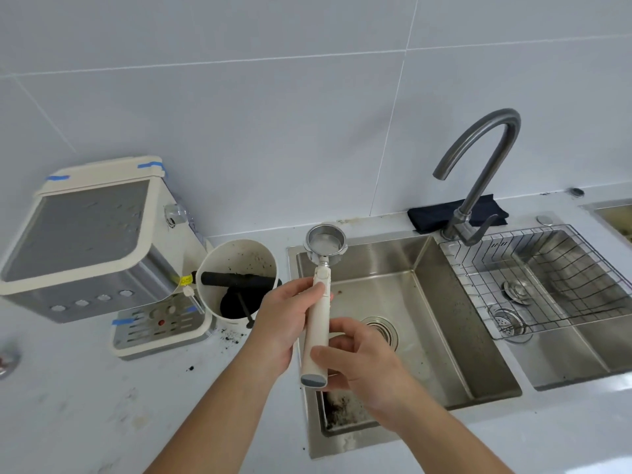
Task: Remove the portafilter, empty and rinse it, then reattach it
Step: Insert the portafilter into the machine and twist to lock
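Right hand [362, 362] gripping the butt end of the portafilter [319, 302] handle, left hand [284, 323] wrapped round it higher up, thumb near the neck. Held over the left edge of the sink [444, 323] — metal basket up, looking empty. Beyond, knock box [236, 265] with dark grounds, cream espresso machine [99, 241] on the worktop [68, 405] — grey faucet [485, 165] at the back.

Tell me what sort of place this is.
Likely a home kitchen or pantry counter: an espresso machine, a double steel sink with faucet, and tiled wall behind.
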Tool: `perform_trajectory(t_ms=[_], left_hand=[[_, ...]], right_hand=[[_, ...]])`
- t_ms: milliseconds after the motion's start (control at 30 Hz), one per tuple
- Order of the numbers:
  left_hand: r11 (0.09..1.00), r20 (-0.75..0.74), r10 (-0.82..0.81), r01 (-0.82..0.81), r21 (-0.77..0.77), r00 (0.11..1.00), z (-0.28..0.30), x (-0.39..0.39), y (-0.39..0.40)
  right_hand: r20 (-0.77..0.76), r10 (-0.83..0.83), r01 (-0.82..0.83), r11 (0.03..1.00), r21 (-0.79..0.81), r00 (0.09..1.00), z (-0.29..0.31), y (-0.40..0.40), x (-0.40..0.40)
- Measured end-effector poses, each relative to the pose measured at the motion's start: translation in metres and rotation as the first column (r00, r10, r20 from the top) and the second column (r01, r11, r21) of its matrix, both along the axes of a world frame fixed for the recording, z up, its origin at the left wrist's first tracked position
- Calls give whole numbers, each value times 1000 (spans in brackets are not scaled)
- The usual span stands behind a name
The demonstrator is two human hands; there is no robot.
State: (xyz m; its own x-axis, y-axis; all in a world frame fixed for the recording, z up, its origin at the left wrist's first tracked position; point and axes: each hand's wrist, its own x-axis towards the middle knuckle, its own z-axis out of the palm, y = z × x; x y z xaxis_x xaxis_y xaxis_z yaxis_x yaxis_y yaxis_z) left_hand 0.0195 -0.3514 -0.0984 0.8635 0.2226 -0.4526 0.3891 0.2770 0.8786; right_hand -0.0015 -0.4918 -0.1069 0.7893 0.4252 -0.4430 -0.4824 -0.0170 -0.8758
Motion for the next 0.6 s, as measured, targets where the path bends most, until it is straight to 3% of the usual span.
perform_trajectory(t_ms=[600], left_hand=[[995, 3, -84, 83, 63, 996, 0, -64, 79]], right_hand=[[-74, 32, -29, 999, 33, 997, 0, 68, -62]])
